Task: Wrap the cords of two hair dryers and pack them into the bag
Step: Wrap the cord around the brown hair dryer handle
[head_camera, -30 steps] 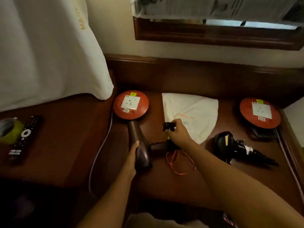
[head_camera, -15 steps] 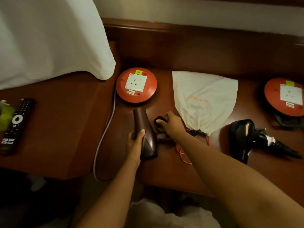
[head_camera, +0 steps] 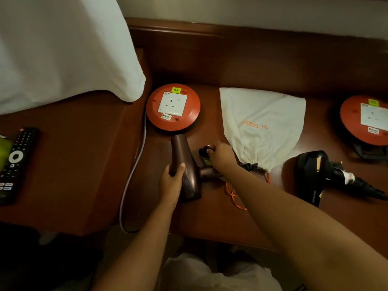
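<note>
A brown hair dryer (head_camera: 184, 164) lies on the dark wooden table (head_camera: 210, 217), nozzle pointing away from me. My left hand (head_camera: 171, 181) grips its barrel from the left. My right hand (head_camera: 220, 157) holds the dryer's black plug and cord (head_camera: 203, 152) just above the handle. A white drawstring bag (head_camera: 262, 127) with orange lettering lies flat behind my right hand, its gathered mouth and orange string (head_camera: 234, 196) toward me. A second, black hair dryer (head_camera: 315, 175) lies to the right with its cord bundled beside it.
Two round red socket reels stand on the table, one (head_camera: 173, 107) behind the brown dryer and one (head_camera: 365, 120) at the far right. A grey cable (head_camera: 134, 175) runs off the table's left edge. A remote control (head_camera: 14, 164) lies on the left surface under white bedding (head_camera: 63, 49).
The view has tilted down and closer. My right hand has carried the plug from near the bag down toward the dryer's handle. My left hand keeps its grip on the barrel.
</note>
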### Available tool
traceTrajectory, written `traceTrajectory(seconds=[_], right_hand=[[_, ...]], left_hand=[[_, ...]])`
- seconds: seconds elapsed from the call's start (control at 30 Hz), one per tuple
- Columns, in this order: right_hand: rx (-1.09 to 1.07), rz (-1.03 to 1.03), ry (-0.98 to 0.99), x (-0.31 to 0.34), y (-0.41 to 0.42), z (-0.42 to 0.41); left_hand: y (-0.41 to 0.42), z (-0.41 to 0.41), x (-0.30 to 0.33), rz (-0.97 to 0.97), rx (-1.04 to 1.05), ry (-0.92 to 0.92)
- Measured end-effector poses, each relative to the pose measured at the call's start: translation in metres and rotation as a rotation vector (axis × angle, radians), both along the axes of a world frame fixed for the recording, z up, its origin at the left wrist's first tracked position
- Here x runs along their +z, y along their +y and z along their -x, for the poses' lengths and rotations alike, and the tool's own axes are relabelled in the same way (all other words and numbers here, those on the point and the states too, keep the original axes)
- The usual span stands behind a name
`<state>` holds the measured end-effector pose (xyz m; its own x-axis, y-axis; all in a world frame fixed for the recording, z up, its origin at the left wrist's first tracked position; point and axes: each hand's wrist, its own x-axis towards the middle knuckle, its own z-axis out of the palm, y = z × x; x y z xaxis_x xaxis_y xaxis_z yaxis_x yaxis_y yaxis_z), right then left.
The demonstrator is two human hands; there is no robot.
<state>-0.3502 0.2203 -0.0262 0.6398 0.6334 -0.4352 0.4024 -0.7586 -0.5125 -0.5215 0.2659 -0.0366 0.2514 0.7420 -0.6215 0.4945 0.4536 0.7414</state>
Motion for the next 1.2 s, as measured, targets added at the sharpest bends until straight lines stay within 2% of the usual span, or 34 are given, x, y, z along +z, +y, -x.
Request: traceTrajectory(seconds=[0.4,0.63,1.0,1.2], right_hand=[[0.03,0.073,0.01,0.002,-0.002,-0.005],[-0.048,0.01,0.033,0.025,-0.018,-0.002],[-0.204,-0.136,-0.095,0.073,-0.079,-0.042],[-0.333,-0.181,-0.15,0.097,-0.151,-0.084]], left_hand=[[0.006,-0.02,0.017,-0.198,-0.076,0.075],[0.003,-0.048,0.038,-0.422,-0.262,0.178],[-0.042,-0.132,0.086,-0.381,-0.507,-0.095],[-0.092,-0.18,0.096,-0.326,-0.657,-0.14]])
